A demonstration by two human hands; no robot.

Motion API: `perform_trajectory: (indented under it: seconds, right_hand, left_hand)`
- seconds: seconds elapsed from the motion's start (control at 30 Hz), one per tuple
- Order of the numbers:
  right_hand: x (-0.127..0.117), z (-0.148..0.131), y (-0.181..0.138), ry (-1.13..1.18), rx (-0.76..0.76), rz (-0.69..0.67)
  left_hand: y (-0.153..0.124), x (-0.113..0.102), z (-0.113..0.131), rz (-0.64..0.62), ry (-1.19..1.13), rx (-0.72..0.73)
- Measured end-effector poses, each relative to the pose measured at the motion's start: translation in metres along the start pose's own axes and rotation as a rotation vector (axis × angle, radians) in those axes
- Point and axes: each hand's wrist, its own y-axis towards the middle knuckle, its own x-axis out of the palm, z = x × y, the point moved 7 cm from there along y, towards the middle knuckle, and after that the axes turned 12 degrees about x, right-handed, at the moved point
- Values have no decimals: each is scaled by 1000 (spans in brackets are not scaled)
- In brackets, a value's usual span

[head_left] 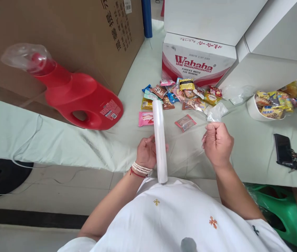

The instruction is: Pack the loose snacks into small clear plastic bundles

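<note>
Left hand [146,153] is clasping the cling-film roll [160,136] above the table's [59,140] near edge, short of the snack packets [182,95]. Right hand [218,144] is pinching the sheet [185,148] taut (keeping it level should prevent wrinkling).

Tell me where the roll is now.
In the head view, the roll is near the centre, gripped by the left hand, its far end beside a pink packet.
</note>
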Motion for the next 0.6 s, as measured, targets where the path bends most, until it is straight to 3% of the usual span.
perform_trajectory:
  seconds: [0.1,0.2,0.3,0.4,0.5,0.6]
  right_hand:
    - [-6,21,-8,-12,65,5]
    - [-17,51,-14,-63,156,63]
    - [-32,82,-15,-102,263,107]
    - [-40,106,-11,-109,341,105]
    - [-39,124,-7,-134,377,85]
    - [-36,145,-3,-147,416,82]
  left_hand:
    - [5,-4,-1,42,332,60]
    - [12,-3,1,-12,600,105]
    - [12,3,-6,-127,406,-38]
    - [9,9,-7,-90,252,-96]
    - [16,7,1,27,619,47]
    - [28,7,15,67,1026,233]
